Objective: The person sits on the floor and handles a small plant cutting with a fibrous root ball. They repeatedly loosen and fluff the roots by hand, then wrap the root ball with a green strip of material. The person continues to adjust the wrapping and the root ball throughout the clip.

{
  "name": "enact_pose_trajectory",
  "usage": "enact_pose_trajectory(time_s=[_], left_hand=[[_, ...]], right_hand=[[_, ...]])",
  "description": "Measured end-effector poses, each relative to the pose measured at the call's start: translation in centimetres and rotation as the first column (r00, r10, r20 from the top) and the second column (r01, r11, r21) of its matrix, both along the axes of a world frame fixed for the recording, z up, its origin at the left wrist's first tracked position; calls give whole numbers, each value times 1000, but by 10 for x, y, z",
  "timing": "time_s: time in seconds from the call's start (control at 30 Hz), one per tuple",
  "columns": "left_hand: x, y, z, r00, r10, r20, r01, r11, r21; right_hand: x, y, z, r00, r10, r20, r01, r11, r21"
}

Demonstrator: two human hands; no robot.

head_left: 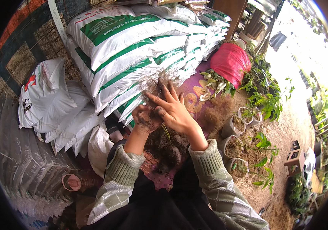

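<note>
My left hand (146, 118), smeared with dark soil, is closed around the lower part of a shaggy clump of brown root fibres (158, 82). Over that clump lies my right hand (173, 110), its dirty fingers spread and touching the fibres, its thumb close to the left hand. Thin yellow-green stems (166, 132) hang just below my hands; their upper ends are hidden. Beneath, a heap of dark soil and roots (168, 152) lies on a purple printed sheet (192, 83) between my knees.
White and green sacks (123, 31) are stacked ahead, with white bags (49, 97) at left. A red mesh sack (230, 63) sits over cut leaves. Potted seedlings in white grow bags (232, 148) stand at right, near a brown plastic stool (294, 162). A pink-rimmed container (72, 182) is lower left.
</note>
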State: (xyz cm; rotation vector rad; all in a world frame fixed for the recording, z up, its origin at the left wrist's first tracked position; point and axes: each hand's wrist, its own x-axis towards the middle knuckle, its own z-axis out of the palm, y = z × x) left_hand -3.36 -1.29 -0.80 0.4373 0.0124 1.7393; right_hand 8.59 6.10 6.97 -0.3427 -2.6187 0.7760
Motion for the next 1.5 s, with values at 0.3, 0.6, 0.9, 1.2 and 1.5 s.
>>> enact_pose_trajectory(time_s=[0.3,0.6,0.9,1.2,1.5], left_hand=[[5,13,3,989,89,-114,-86,996,32],[7,18,14,988,154,28,-144,964,-222],[19,12,31,990,142,5,-139,978,-157],[6,16,10,988,136,-74,-146,977,-153],[6,11,20,967,255,-30,-253,926,-281]], right_hand=[[4,6,-2,977,-34,-211,-48,926,-373],[5,14,3,777,-312,-546,408,911,60],[0,9,-12,952,-164,-257,132,982,-139],[12,9,12,951,-44,-306,15,995,-96],[15,12,-7,951,-303,-66,310,929,204]])
